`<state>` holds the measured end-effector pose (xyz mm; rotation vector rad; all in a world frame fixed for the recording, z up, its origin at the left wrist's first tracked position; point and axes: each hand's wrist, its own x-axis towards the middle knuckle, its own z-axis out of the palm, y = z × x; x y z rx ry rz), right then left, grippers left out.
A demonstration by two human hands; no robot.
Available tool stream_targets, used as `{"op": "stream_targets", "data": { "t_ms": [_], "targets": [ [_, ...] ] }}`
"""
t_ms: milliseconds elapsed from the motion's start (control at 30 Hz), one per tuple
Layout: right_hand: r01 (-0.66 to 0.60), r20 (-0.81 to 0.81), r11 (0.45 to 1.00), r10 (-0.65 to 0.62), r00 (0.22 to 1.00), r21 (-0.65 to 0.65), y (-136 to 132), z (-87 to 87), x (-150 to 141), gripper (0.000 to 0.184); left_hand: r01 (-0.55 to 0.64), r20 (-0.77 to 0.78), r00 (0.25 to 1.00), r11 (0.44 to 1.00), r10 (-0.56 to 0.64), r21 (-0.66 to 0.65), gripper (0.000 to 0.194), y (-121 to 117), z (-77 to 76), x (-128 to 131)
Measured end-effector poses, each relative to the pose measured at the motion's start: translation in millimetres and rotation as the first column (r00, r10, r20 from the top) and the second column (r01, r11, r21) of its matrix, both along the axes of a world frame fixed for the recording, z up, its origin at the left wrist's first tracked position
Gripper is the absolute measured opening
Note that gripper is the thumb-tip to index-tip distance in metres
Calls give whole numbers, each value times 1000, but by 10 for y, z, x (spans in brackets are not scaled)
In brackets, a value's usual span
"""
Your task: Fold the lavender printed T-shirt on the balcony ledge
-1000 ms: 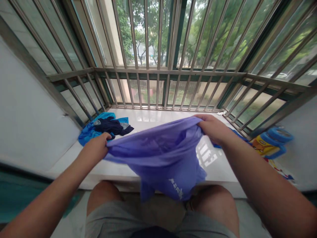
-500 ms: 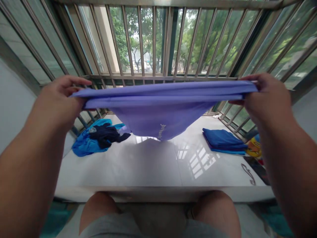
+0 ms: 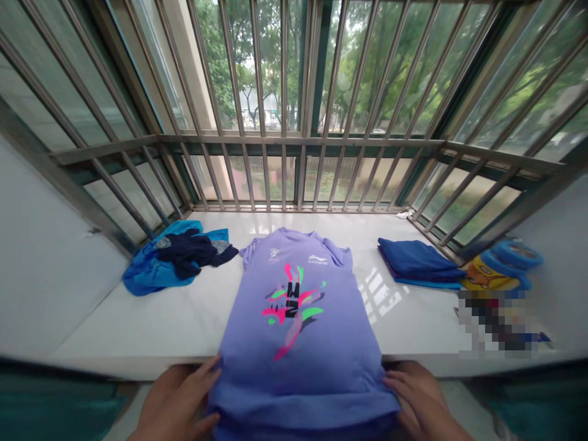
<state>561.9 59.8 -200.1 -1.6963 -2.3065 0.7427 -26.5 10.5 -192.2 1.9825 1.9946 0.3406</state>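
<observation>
A purple T-shirt (image 3: pixel 296 318) with a pink, green and black print lies spread flat on the white window ledge (image 3: pixel 174 318), collar toward the window, hem hanging over the near edge. My left hand (image 3: pixel 177 401) rests at the hem's left corner, fingers pinching the cloth. At the hem's right corner my right hand (image 3: pixel 420 401) grips the fabric too.
A heap of light blue and dark navy clothes (image 3: pixel 177 257) lies at the ledge's left. A folded dark blue garment (image 3: pixel 416 262) sits to the right, with a yellow and blue toy (image 3: pixel 498 269) beyond it. Metal window bars (image 3: pixel 294 141) close off the back and sides.
The shirt was held stretched in the air between both raised hands. Now it lies flat on the ledge, print up, and both hands have dropped to the hem at the near edge.
</observation>
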Motion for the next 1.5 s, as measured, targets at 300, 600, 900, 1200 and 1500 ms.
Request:
{"op": "stream_targets", "data": {
  "t_ms": [300,600,900,1200,1500],
  "targets": [
    [44,221,950,-116,968,309,854,17,-1057,50,206,-41,979,957,-202,205,55,1290,-274,799],
    [129,360,975,-188,914,183,1612,-159,-1191,62,42,-230,973,995,-21,87,65,1900,-357,933],
    [26,321,987,-78,944,161,2535,-108,-1313,63,-101,-222,969,993,111,56,69,2430,-286,635],
    [279,311,893,-393,865,353,2963,-4,-1256,46,-145,-230,955,973,185,180,43,3093,-12,785],
    [342,269,861,-455,849,377,3136,191,-1035,31,-154,-190,966,982,174,113,22,3586,-110,922]
  ]
}}
